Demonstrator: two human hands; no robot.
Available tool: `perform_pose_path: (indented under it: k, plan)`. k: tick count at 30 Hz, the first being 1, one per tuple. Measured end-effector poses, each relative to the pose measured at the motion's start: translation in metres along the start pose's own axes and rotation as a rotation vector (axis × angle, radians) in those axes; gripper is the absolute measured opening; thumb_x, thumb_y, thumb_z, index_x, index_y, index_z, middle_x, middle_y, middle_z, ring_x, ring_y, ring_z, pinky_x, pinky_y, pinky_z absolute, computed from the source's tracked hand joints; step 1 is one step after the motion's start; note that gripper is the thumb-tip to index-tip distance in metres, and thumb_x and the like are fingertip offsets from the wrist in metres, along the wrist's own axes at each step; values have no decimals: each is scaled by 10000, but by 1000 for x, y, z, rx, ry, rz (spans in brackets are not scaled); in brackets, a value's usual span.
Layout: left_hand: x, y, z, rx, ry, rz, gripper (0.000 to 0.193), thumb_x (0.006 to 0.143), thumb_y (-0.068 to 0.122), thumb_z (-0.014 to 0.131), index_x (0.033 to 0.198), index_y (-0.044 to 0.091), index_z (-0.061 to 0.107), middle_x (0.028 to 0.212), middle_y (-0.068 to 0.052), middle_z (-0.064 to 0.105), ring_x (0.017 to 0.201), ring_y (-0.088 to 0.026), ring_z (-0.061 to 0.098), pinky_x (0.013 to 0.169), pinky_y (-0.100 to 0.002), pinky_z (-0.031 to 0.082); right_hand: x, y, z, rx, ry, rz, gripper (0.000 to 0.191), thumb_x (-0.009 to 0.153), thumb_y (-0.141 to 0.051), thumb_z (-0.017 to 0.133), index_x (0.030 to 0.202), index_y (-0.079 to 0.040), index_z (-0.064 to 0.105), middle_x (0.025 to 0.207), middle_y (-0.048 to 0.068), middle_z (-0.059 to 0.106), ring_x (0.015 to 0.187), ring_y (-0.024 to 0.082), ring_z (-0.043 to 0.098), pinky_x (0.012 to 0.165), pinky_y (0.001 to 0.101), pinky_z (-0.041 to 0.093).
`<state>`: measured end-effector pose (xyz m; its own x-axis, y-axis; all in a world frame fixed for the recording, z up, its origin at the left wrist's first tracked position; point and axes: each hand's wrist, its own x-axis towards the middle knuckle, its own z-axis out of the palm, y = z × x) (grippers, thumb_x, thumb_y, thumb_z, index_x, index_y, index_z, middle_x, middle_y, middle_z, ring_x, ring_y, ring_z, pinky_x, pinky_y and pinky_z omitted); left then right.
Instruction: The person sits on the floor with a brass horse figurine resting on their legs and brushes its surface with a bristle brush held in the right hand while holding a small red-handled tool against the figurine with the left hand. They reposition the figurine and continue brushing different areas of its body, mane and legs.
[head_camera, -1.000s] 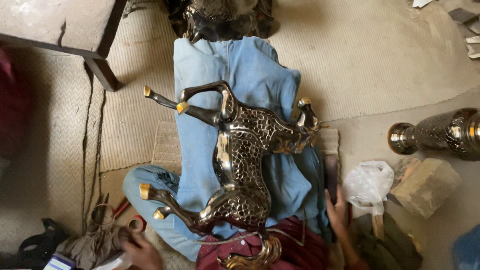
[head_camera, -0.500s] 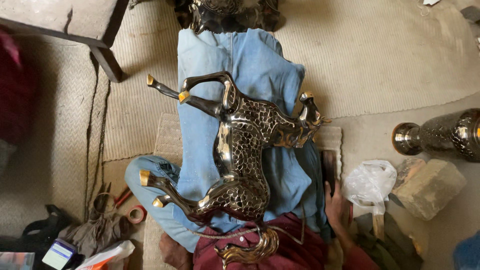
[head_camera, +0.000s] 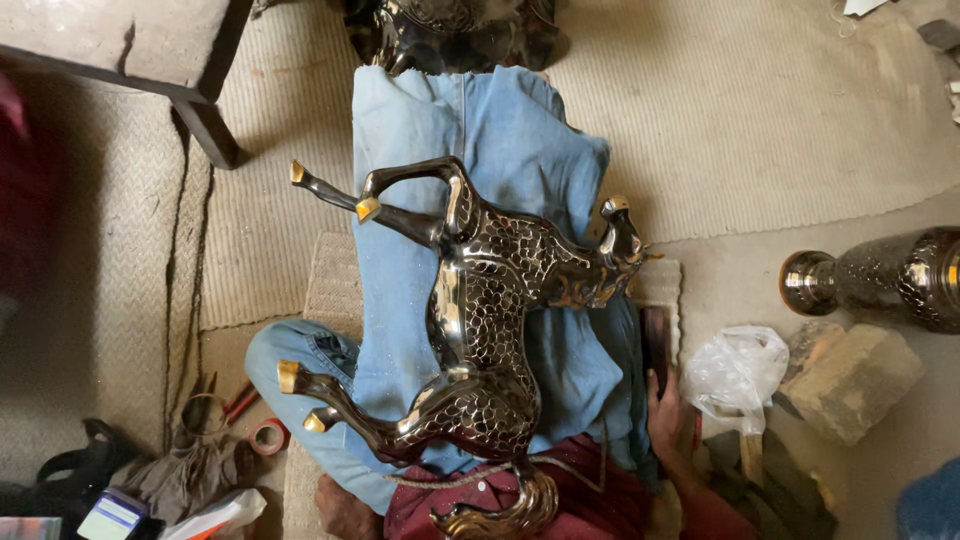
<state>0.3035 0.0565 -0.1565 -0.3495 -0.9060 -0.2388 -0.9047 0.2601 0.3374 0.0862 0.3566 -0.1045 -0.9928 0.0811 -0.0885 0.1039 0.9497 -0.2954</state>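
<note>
A dark metal horse figure (head_camera: 480, 330) with a scaled pattern, gold hooves and a gold tail lies on its side across my lap, on my blue jeans (head_camera: 470, 140). Its legs point left and its head right. My right hand (head_camera: 668, 415) is low at the right of my thigh, fingers closed on the lower end of a dark flat object (head_camera: 656, 345) that lies along the mat edge. It is apart from the horse. My left hand is out of view.
A woven mat (head_camera: 760, 110) covers the floor. A dark metal vase (head_camera: 880, 280) lies at the right, with a stone block (head_camera: 850, 380) and a white plastic bag (head_camera: 735, 365) near it. A table leg (head_camera: 205, 130) stands upper left. Tape roll (head_camera: 268, 436), pliers and rags sit lower left.
My left hand, seen at the lower left by the rags one second ago, has left the view. The view has shifted slightly. The horse stays on my lap.
</note>
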Motion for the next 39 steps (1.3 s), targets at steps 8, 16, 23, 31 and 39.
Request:
perform_pose_path:
  k: [8, 16, 23, 31, 39]
  plan:
    - [1, 11, -12, 16, -8, 8, 553, 897, 426, 660, 1318, 70, 636, 1161, -219, 645, 1067, -416, 623, 906, -495, 505, 4, -13, -7, -63, -10, 42, 522, 1083, -456, 461, 1456, -93, 506, 1075, 365, 673, 956, 563, 638, 796, 607, 511]
    - [3, 12, -20, 31, -27, 9, 582, 853, 469, 673, 1300, 97, 650, 1126, -202, 648, 1044, -411, 620, 893, -501, 504, 7, -22, -13, -85, 166, -225, 539, 1103, -433, 463, 1496, -63, 462, 1215, 369, 641, 1045, 570, 614, 864, 588, 511]
    - [9, 20, -19, 36, -40, 49, 608, 814, 507, 684, 1283, 121, 662, 1095, -187, 650, 1024, -406, 617, 882, -507, 503, 9, -31, -14, -33, 120, -64, 505, 1054, -418, 526, 1440, -93, 510, 1039, 352, 691, 850, 547, 651, 713, 592, 512]
    - [11, 13, -10, 17, 0, 132, 638, 769, 550, 696, 1265, 149, 676, 1060, -169, 652, 1001, -400, 615, 869, -514, 502, 5, -26, -15, -42, -75, 131, 496, 1058, -432, 519, 1427, -100, 516, 1014, 346, 691, 842, 543, 653, 707, 596, 509]
    - [16, 9, -8, 277, -88, 397, 677, 760, 547, 661, 1301, 140, 687, 1133, -146, 697, 956, -398, 629, 816, -537, 491, 4, -12, -5, -54, -64, 156, 488, 1063, -446, 513, 1414, -107, 522, 989, 340, 692, 835, 539, 654, 700, 599, 506]
